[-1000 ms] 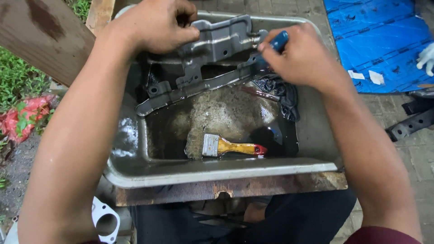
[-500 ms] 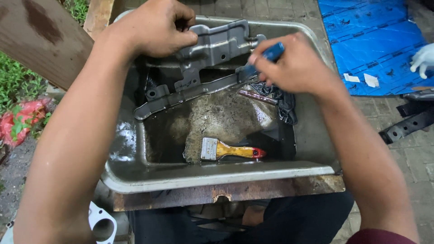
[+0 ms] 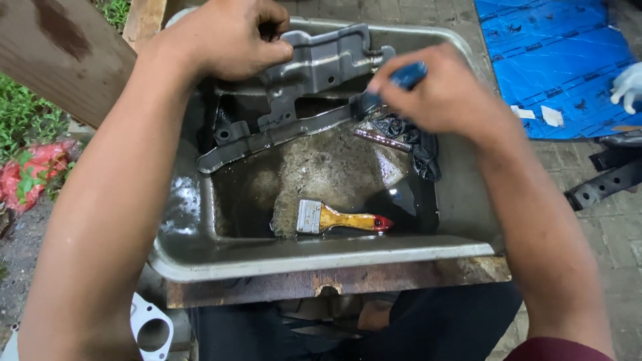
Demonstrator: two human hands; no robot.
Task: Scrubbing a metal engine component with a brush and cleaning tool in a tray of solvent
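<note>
- The left hand (image 3: 224, 37) is closed on the upper edge of a grey metal bracket (image 3: 314, 70), thumb pressed on its face, fingers curled over the far side.
- The right hand (image 3: 445, 93) is clenched around a blue-handled brush (image 3: 394, 83); its handle sticks out above the thumb and its dark head touches the bracket's right end.
- The bracket lies between the two hands, tilted, its upper part against the far wall of a grey metal basin (image 3: 321, 257), and its long lower arm (image 3: 267, 140) runs down to the left over the dark liquid.
- Just below the right hand, a dark wet rag (image 3: 418, 144) and a thin metal rod (image 3: 381, 139) lie in the basin.
- Nearer the person, well apart from both hands, a paintbrush (image 3: 338, 219) with a yellow wooden handle and red tip rests on the basin floor.
- The basin sits on a rusty plate (image 3: 334, 277).
- Beyond the right hand, a blue tarp (image 3: 542, 60) covers the paving; a white-gloved hand (image 3: 628, 85) of another person shows at its edge.
- A white flange plate (image 3: 150, 327) lies at lower left.
</note>
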